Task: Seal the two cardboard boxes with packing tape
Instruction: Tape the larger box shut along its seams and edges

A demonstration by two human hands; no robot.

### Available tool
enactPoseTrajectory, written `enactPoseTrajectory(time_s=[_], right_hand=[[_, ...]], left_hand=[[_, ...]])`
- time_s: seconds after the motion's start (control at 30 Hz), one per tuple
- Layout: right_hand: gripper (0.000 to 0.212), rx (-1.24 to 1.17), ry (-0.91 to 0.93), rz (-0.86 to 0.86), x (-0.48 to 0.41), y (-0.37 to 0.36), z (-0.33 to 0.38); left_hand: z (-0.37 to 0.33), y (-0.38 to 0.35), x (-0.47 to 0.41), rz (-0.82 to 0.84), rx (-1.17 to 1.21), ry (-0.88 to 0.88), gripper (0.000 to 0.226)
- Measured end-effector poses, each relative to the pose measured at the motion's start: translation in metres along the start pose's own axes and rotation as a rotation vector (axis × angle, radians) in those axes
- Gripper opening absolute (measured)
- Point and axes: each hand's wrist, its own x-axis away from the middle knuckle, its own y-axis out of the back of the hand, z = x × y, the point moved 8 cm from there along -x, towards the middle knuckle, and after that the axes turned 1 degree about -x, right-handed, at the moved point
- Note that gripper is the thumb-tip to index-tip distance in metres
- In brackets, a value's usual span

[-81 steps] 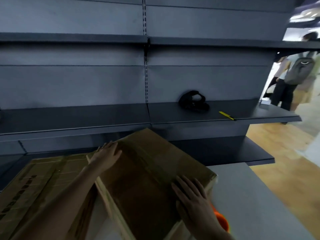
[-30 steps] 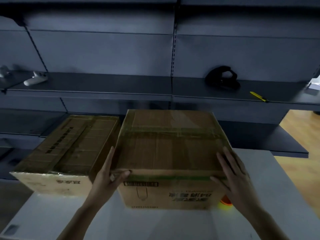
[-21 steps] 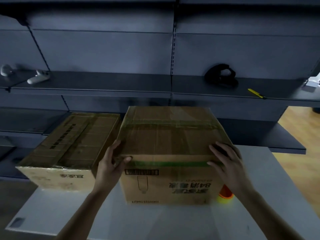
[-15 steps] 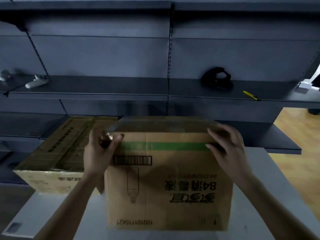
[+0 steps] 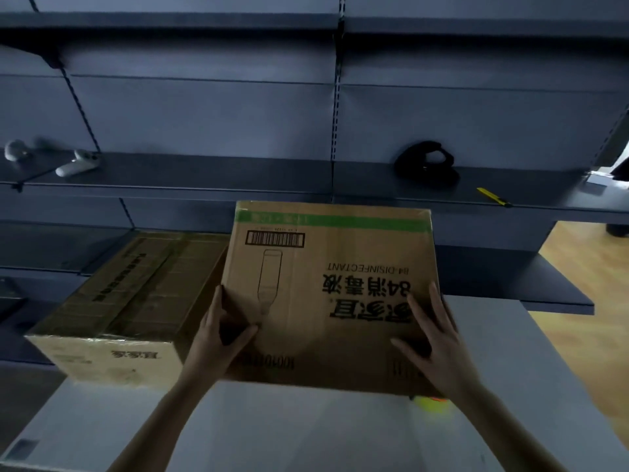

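A large cardboard box (image 5: 333, 267) with upside-down black print, a barcode and a green stripe is tipped so its printed side faces me. My left hand (image 5: 221, 338) grips its lower left edge, thumb on the printed face. My right hand (image 5: 439, 342) lies spread on the lower right of that face. A second, flatter cardboard box (image 5: 136, 301), covered with clear tape, lies on the table to the left, touching the first. A bit of the orange-yellow tape dispenser (image 5: 432, 403) peeks out under the big box's right corner.
The grey table (image 5: 306, 427) stands against dark metal shelving (image 5: 204, 175). On the shelf lie a black object (image 5: 425, 163), a yellow utility knife (image 5: 492, 196) and two white controllers (image 5: 76, 163). Wooden floor shows at right.
The big box has been tipped over away from me, its taped top turning to the far side and its printed side coming up. Both hands slid from the top edge down to the near edge.
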Motion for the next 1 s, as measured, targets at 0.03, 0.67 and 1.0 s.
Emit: enactPoseTrajectory(time_s=[0.03, 0.67, 1.0], right_hand=[[0.085, -0.009, 0.026, 0.006, 0.011, -0.005, -0.003], [0.081, -0.240, 0.020, -0.255, -0.025, 0.068, 0.028], [0.054, -0.217, -0.009, -0.203, -0.078, 0.084, 0.032]], left_hand=[[0.007, -0.003, 0.006, 0.011, -0.039, 0.006, 0.106], [-0.045, 0.057, 0.002, -0.105, -0.081, -0.049, 0.087], [-0.080, 0.071, -0.032, -0.341, -0.092, -0.034, 0.059]])
